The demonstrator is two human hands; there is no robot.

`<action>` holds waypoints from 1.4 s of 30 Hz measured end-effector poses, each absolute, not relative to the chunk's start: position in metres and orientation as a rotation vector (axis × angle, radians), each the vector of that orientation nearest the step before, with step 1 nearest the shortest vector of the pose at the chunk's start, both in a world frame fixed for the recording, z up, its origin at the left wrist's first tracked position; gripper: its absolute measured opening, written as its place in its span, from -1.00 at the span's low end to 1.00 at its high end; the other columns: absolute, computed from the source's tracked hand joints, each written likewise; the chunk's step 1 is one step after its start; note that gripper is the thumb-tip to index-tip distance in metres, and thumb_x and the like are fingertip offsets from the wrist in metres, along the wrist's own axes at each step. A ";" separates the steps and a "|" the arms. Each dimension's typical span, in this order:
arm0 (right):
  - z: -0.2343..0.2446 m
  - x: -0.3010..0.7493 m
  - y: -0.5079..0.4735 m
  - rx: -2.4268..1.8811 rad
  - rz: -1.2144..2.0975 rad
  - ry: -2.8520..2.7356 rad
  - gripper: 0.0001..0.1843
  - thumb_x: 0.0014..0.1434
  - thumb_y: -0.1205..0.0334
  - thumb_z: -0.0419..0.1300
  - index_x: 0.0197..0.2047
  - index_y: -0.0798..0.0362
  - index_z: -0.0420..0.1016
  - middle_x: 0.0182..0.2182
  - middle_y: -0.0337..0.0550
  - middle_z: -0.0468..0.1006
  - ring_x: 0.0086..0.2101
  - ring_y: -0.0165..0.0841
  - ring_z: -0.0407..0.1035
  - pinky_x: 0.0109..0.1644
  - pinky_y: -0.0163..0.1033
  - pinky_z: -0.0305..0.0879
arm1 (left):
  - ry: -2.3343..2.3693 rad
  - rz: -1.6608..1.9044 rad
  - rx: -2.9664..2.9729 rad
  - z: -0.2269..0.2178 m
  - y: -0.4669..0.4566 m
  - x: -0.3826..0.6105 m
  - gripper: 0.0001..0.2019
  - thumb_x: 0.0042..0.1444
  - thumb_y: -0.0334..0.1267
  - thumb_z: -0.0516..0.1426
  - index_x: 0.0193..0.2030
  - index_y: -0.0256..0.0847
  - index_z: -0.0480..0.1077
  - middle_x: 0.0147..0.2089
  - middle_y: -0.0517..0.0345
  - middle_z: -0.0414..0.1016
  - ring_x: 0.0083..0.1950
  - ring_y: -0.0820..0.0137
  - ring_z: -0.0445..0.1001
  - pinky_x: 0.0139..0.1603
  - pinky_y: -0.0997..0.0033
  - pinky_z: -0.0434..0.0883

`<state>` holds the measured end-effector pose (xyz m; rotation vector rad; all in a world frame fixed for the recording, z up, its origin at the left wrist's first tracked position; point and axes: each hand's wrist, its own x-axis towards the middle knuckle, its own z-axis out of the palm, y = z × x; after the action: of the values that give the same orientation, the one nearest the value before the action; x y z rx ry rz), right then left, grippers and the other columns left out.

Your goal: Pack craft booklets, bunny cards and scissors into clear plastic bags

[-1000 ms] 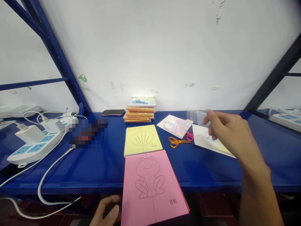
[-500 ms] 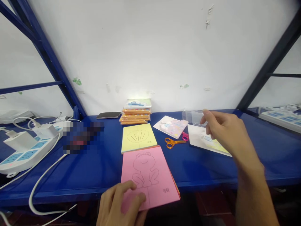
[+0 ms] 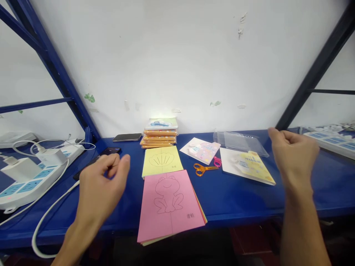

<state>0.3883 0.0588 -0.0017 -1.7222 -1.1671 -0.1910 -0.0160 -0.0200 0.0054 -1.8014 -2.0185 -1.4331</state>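
My left hand (image 3: 101,184) is raised over the left part of the table, fingers curled into a loose fist with nothing showing in it. On the right, my right hand (image 3: 294,159) is also closed in a fist, with no object visible in it. Between them a stack of pink paper sheets (image 3: 169,207), the top one printed with a frog outline, overhangs the table's front edge. Behind it lies a yellow stack (image 3: 162,159) with a shell drawing. Orange scissors (image 3: 203,169) and pink-handled scissors (image 3: 217,162) lie to its right.
A blue table (image 3: 222,203) stands against a white wall. Wrapped packs (image 3: 159,137) are piled at the back beside a phone (image 3: 127,137). Two booklets (image 3: 200,150) and a clear plastic sleeve (image 3: 240,142) lie right. A power strip (image 3: 33,181) with white cables occupies the left.
My left hand has let go of the pink sheets and moved up and left. My right hand has moved right, away from the booklet, and closed into a fist.
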 end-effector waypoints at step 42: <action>-0.023 0.436 0.077 -1.856 0.210 -1.626 -0.58 0.27 -0.09 0.06 -0.09 -0.06 0.65 -0.23 -0.10 0.74 -0.01 0.00 0.51 0.05 -0.06 0.25 | -1.991 -1.130 -2.083 -0.039 0.015 -0.042 -0.55 0.32 -0.09 -0.02 -0.52 -0.13 -0.16 -0.55 0.33 -0.18 -0.50 0.49 -0.09 -0.42 0.33 -0.04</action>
<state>0.4359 0.0766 -0.0230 -1.8559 -1.6260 0.2105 -0.0418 0.0152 -0.0387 -2.0827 -1.9909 -1.1299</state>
